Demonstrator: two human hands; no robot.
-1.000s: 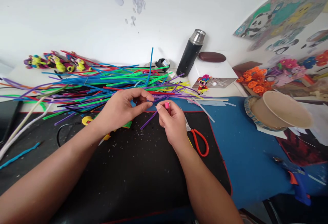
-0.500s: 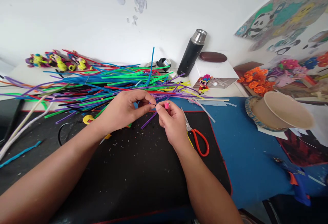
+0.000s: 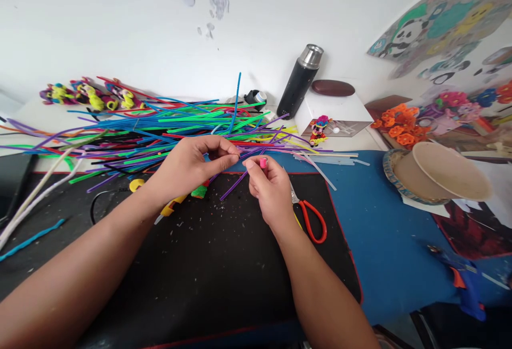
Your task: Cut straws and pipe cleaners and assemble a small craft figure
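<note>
Above the black mat (image 3: 224, 264), my left hand (image 3: 192, 162) has its thumb and forefinger pinched together; whatever lies between the tips is too small to make out. A short gap to the right, my right hand (image 3: 266, 184) is closed around a small pink object (image 3: 263, 163), whose end shows between the fingers. Red-handled scissors (image 3: 312, 221) lie just right of my right wrist. Behind both hands spreads a pile of colourful pipe cleaners (image 3: 168, 122). A small green piece (image 3: 199, 192) and a yellow tool (image 3: 172, 206) rest below my left hand.
A black flask (image 3: 298, 82) stands at the back beside a white box (image 3: 340, 114) with a small figure (image 3: 319, 130). To the right are a beige bowl (image 3: 448, 170) and a blue glue gun (image 3: 468, 285). Several fuzzy figures (image 3: 92, 93) lie back left.
My left hand has moved slightly up and left, away from my right hand, opening a small gap between the fingertips. More of the green piece and yellow tool shows.
</note>
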